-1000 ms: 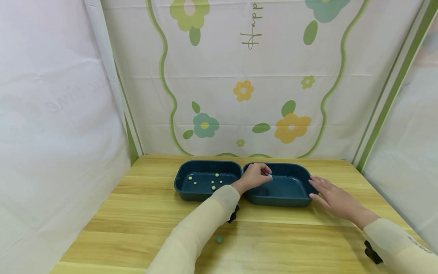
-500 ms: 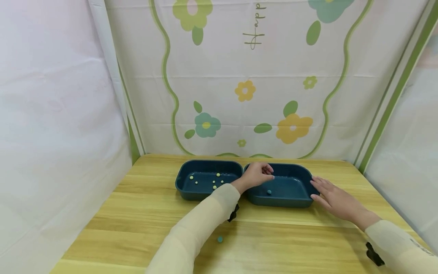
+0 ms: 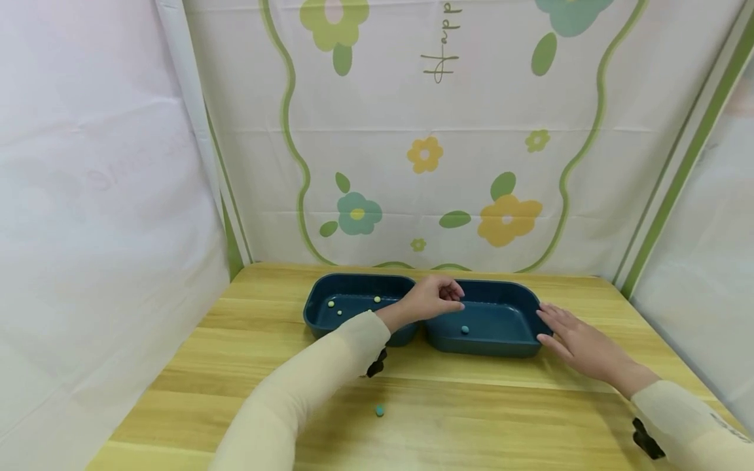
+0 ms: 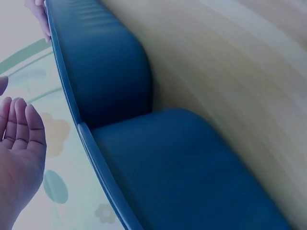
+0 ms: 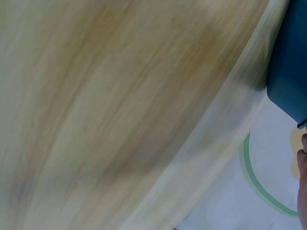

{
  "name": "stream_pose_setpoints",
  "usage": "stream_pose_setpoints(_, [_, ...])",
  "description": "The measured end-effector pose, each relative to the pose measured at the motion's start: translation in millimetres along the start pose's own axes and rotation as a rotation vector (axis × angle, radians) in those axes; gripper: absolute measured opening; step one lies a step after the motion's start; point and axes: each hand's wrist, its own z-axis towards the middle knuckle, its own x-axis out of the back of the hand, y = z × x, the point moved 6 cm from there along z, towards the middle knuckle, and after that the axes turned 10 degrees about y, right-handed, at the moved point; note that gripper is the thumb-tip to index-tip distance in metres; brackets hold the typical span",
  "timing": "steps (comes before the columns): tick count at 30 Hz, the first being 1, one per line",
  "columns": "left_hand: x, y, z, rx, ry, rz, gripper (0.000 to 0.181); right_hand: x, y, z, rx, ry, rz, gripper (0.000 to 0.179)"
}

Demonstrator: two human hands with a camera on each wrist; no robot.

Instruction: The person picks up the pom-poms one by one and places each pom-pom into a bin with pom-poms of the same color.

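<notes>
My left hand (image 3: 432,299) hovers over the left end of the right-hand dark blue tray (image 3: 483,348), its fingers loosely bent and nothing between them. In the left wrist view that hand (image 4: 21,148) shows its palm, beside the trays' rims. A small blue ball (image 3: 465,330) lies on the floor of the right-hand tray, below the hand. My right hand (image 3: 580,343) rests its fingers against that tray's right end. Only a sliver of the right hand (image 5: 302,177) shows in the right wrist view, at the tray's rim.
Left of it stands a matching blue tray (image 3: 315,320) with several small yellow balls, such as one (image 3: 377,299); my left forearm hides part of it. Another blue ball (image 3: 379,411) lies on the wooden table (image 3: 471,418) nearer me. A flower-patterned cloth (image 3: 383,170) hangs behind.
My left hand has let go of a blue ball, which now lies in the right-hand tray. The hand and forearm have since shifted slightly left. My right hand stays at the tray's end.
</notes>
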Motion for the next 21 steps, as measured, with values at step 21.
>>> stream_pose_setpoints(21, [39.3,2.8,-76.5,-0.029,-0.033,-0.113,0.015,2,0,0.8,-0.003,-0.006,0.008,0.061])
